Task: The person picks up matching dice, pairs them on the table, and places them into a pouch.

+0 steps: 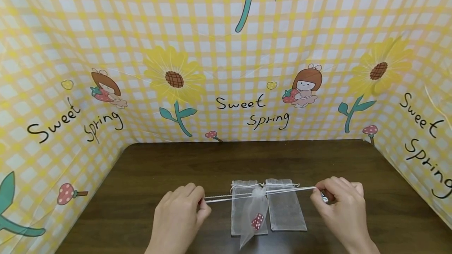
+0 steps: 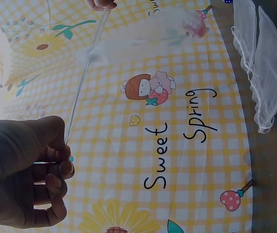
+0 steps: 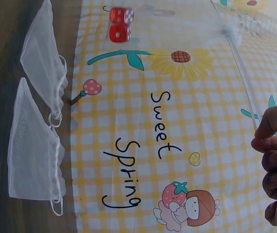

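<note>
A small sheer white drawstring pouch (image 1: 255, 207) hangs above the table, its mouth gathered tight. Red dice (image 3: 121, 24) with white dots sit at its bottom. My left hand (image 1: 181, 214) pinches one end of the white drawstring (image 1: 222, 198) between thumb and forefinger. On the other side, my right hand (image 1: 342, 207) pinches the opposite end, and the cord runs taut between both hands. Two more sheer pouches, a left one (image 1: 236, 222) and a right one (image 1: 287, 214), lie flat on the table behind the hanging one.
The dark wood table (image 1: 169, 164) is enclosed by a yellow checked cloth (image 1: 226, 58) at the back and sides. A dark spotted die (image 1: 324, 198) shows partly behind my right hand; a blue spotted piece (image 2: 228, 1) is cut off at the left wrist view's top edge.
</note>
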{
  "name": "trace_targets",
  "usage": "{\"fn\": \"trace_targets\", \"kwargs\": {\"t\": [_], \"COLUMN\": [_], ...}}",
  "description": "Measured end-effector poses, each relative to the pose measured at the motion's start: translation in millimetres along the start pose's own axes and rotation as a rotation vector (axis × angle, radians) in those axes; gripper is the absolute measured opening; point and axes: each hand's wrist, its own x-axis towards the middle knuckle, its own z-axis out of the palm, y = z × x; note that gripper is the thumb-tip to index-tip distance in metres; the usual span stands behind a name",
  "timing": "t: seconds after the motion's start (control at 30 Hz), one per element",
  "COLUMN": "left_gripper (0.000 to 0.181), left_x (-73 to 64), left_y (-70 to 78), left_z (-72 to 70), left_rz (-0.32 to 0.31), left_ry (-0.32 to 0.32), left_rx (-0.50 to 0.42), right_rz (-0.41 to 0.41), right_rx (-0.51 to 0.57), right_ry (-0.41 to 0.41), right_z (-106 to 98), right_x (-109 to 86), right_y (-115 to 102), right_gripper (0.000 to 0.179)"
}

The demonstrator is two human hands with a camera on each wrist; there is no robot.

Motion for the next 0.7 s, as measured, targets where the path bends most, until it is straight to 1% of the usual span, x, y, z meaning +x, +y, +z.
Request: {"fn": "trace_targets", "kwargs": {"t": [0.07,0.17,0.33,0.5,0.57,0.6,0.7], "left_gripper": [0.007,0.007,0.009,0.013,0.017,0.019,0.026], "left_x": [-0.1,-0.5,-1.7,-2.6,-3.0,-3.4,-5.1], "left_y": [-0.3,-0.6,-1.3,-4.0,-6.1,-7.6,-13.2], "left_z": [0.0,-1.4,-7.0,-10.5,-11.9,-13.1,-18.4], "left_rz": [0.003,0.001,-0.037,-0.069,-0.097,-0.117,-0.2], "left_ry": [0.006,-0.003,-0.046,-0.055,-0.071,-0.09,-0.204], "left_rx": [0.001,0.009,0.022,0.04,0.05,0.057,0.07], "right_rz": [-0.002,-0.014,-0.056,-0.108,-0.127,-0.136,-0.182], "right_rx": [-0.008,0.005,0.041,0.041,0.051,0.058,0.086], "right_ry": [-0.004,0.0,-0.02,-0.067,-0.084,-0.095,-0.126], "right_z": [0.2,1.8,7.2,14.7,17.9,19.5,26.1], "right_x": [0.0,-0.4,-0.8,-3.6,-5.2,-5.8,-8.7], "right_y": [0.1,0.1,1.1,1.0,-0.3,-1.3,-5.3], "right_gripper": [0.009,0.009,0.012,0.021,0.023,0.024,0.024]}}
